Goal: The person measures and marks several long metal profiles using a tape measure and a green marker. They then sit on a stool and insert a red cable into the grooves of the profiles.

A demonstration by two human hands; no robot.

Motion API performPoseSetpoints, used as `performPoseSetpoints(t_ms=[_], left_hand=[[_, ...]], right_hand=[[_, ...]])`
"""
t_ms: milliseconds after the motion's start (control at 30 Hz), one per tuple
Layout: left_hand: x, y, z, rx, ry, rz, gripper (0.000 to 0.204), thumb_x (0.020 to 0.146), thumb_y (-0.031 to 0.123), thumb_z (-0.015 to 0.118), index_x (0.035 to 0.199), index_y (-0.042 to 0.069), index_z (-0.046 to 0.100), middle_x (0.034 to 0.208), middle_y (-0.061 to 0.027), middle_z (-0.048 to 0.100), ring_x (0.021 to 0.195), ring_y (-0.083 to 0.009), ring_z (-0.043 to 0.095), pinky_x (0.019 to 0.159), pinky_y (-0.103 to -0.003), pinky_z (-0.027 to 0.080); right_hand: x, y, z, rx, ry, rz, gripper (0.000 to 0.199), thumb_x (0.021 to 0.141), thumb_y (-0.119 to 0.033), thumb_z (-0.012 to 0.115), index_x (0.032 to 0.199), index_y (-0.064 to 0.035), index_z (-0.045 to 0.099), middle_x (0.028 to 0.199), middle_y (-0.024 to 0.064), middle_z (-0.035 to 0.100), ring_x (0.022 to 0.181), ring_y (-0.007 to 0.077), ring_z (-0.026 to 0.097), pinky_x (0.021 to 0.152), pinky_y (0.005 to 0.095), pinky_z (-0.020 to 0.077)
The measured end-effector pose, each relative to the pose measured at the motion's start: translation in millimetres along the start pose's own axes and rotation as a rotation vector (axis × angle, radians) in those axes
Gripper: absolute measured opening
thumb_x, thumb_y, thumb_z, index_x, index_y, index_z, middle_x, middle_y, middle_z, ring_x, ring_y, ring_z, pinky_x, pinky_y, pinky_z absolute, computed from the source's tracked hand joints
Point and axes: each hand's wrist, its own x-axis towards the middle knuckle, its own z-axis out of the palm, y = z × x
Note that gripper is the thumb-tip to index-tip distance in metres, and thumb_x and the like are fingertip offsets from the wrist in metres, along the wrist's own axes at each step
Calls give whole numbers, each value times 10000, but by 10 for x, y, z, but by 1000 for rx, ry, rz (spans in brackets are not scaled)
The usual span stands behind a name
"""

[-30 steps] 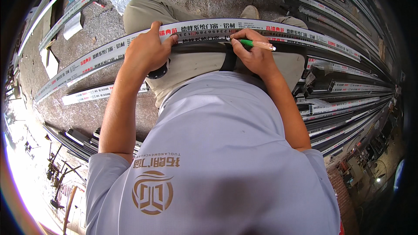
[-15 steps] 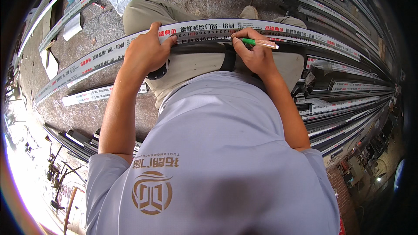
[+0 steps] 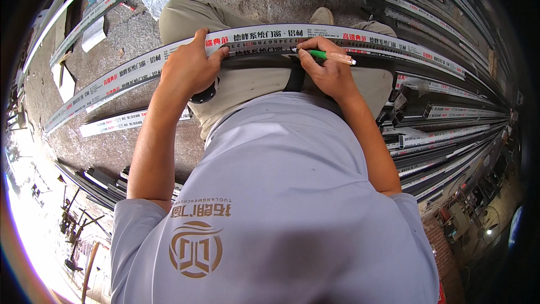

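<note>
The film-wrapped profile [image 3: 269,32] lies crosswise over the lap [image 3: 250,83], a ruled strip [image 3: 275,42] along it. On its left stretch, the left hand [image 3: 190,66] clamps it between thumb and fingers; nearer its middle, the right hand [image 3: 331,73] pinches a green pen [image 3: 322,54], tip leftward at its near face.

From afar I make out red and black characters [image 3: 268,32] on the long white-faced bar [image 3: 323,31], digits [image 3: 260,44] on the narrow grey strip [image 3: 286,43] along it, and inverted gold lettering [image 3: 201,209] and emblem [image 3: 196,250] on the pale-grey fabric shirt [image 3: 281,174].
</note>
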Motion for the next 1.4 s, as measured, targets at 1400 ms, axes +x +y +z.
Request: performPoseSetpoints(t_ms=[1400], left_hand=[[0, -1, -7, -2, -3, 1, 692, 1005, 523, 607, 1515, 70, 494, 1157, -284, 740, 1118, -449, 712, 971, -513, 550]], right_hand=[[-13, 24, -9, -20, -17, -53, 112, 886, -96, 735, 956, -14, 703, 911, 135, 727, 841, 292, 701, 774, 371, 555]])
